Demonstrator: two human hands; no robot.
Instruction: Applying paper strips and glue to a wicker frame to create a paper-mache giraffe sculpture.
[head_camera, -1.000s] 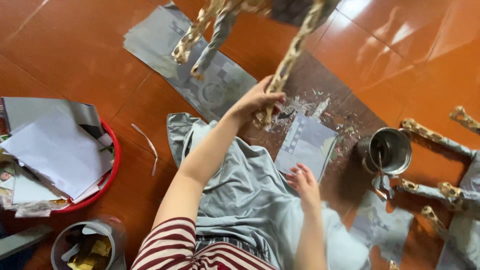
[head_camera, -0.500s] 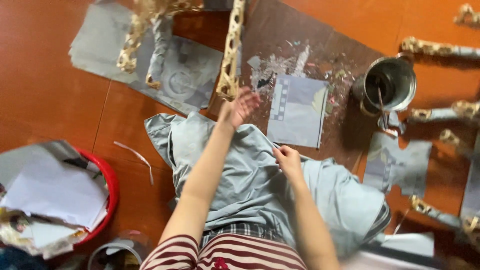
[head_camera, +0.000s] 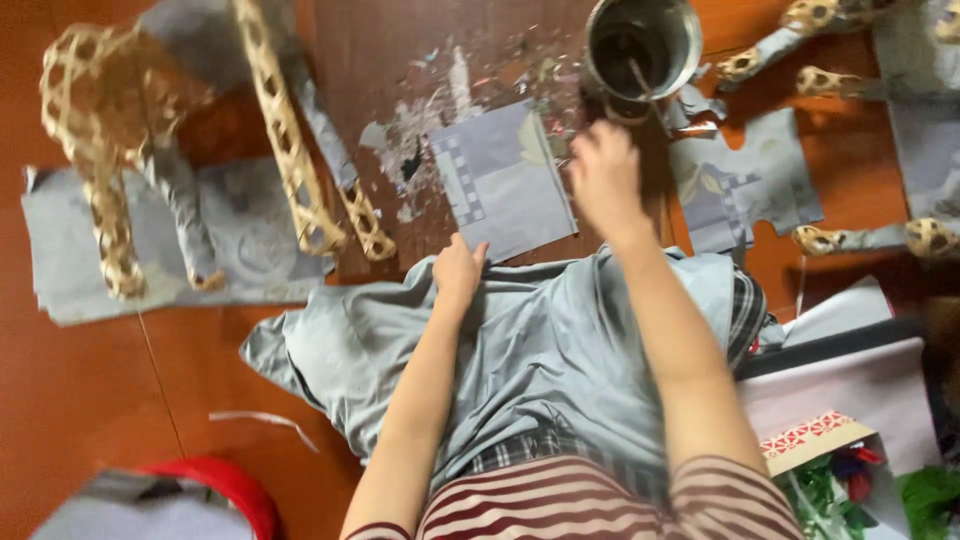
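Observation:
My left hand (head_camera: 458, 272) rests with loose fingers on the front edge of a grey patterned paper sheet (head_camera: 500, 180), where it meets the grey cloth (head_camera: 520, 340) over my lap. My right hand (head_camera: 603, 180) is blurred and stretched out just below a metal can (head_camera: 645, 45) with a stick in it. Whether it holds anything cannot be told. A woven bamboo frame (head_camera: 290, 150), partly wrapped in grey paper, stands to the left of both hands, touched by neither. The sheet lies on a dark board (head_camera: 420, 120) smeared with paste and paper scraps.
A stack of grey paper (head_camera: 150, 260) lies under the frame at left. Cut grey pieces (head_camera: 740, 185) and paper-wrapped bamboo limbs (head_camera: 870, 238) lie at right. A red basket (head_camera: 220, 485) is at the bottom left, a box of coloured items (head_camera: 850, 450) at the bottom right, and a white strip (head_camera: 265, 420) lies on the floor.
My left hand has let go of the bamboo frame and dropped to the paper's edge. My right hand has moved from the cloth up towards the can. The view has shifted right.

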